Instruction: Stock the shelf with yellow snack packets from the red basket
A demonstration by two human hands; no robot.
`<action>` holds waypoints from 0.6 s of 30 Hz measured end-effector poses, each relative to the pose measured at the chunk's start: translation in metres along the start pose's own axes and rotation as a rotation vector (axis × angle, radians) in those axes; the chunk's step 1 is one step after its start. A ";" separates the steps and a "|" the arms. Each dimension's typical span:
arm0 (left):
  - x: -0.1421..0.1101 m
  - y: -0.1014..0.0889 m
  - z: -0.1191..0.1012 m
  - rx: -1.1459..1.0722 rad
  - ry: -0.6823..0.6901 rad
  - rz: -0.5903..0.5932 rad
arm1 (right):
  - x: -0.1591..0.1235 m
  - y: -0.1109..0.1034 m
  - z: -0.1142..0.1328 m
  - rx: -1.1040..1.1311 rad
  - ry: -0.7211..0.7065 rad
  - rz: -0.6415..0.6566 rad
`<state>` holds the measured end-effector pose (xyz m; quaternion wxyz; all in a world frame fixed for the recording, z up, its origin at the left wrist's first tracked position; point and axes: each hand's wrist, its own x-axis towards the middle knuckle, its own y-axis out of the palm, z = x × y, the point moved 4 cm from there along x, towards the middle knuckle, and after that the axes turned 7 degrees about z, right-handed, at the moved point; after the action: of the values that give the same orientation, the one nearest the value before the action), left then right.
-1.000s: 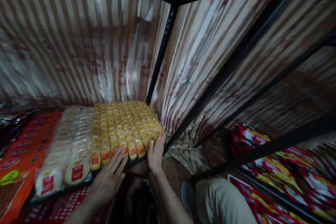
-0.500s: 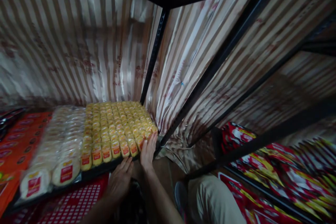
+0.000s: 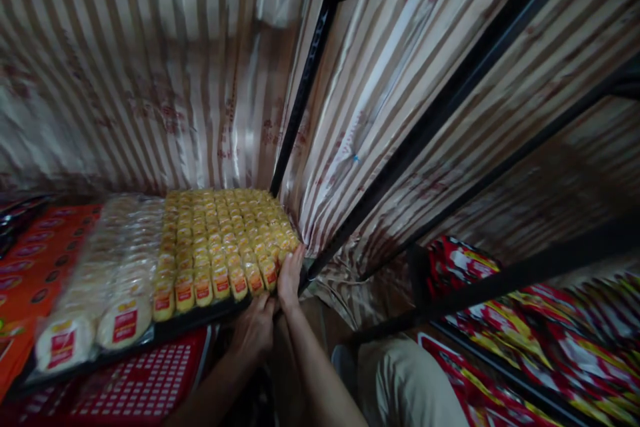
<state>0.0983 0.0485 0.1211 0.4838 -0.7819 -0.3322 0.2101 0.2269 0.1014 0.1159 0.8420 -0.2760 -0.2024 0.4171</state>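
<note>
Rows of small yellow packaged cakes [image 3: 220,240] with red labels stand packed together on a black shelf [image 3: 200,317]. My right hand [image 3: 291,277] lies along their right front corner, fingers stretched out and pressed against the side. My left hand [image 3: 256,325] is at the shelf's front edge, just left of my right hand, its fingertips by the lower front of the rightmost packs. Neither hand is wrapped round a pack. Left of the cakes are two rows of round flat packs [image 3: 125,323] in clear wrap with red labels.
Orange packaging [image 3: 47,260] lies at the far left. A red basket [image 3: 150,380] sits below the shelf. Black shelf posts [image 3: 305,93] stand before striped sheeting [image 3: 200,80]. Red and yellow bags [image 3: 505,320] fill a rack at the right, near my knee [image 3: 410,380].
My left hand has moved right and up, closer to my right hand, at the shelf edge. My right hand stays against the corner packs. The view has shifted slightly.
</note>
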 end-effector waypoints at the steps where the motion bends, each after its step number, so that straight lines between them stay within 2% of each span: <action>1: -0.002 -0.003 0.001 -0.009 -0.033 -0.006 | -0.001 -0.003 0.000 -0.009 -0.002 -0.007; 5: -0.009 -0.012 0.010 0.036 -0.101 -0.119 | -0.014 -0.020 0.004 -0.060 -0.057 -0.074; 8: -0.011 -0.016 0.017 0.050 -0.135 -0.228 | -0.039 -0.024 0.006 -0.107 -0.195 -0.115; 11: -0.009 -0.016 0.022 0.036 -0.164 -0.261 | -0.063 -0.013 0.004 -0.150 -0.324 -0.074; 15: -0.006 -0.014 0.021 0.053 -0.160 -0.243 | -0.075 0.005 -0.003 -0.138 -0.304 -0.049; 18: -0.006 -0.011 0.021 0.096 -0.113 -0.234 | -0.078 0.009 -0.004 -0.092 -0.312 -0.044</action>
<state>0.0775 0.0606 0.1217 0.5223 -0.7009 -0.4373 0.2115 0.1790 0.0410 0.0984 0.7957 -0.2420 -0.3555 0.4266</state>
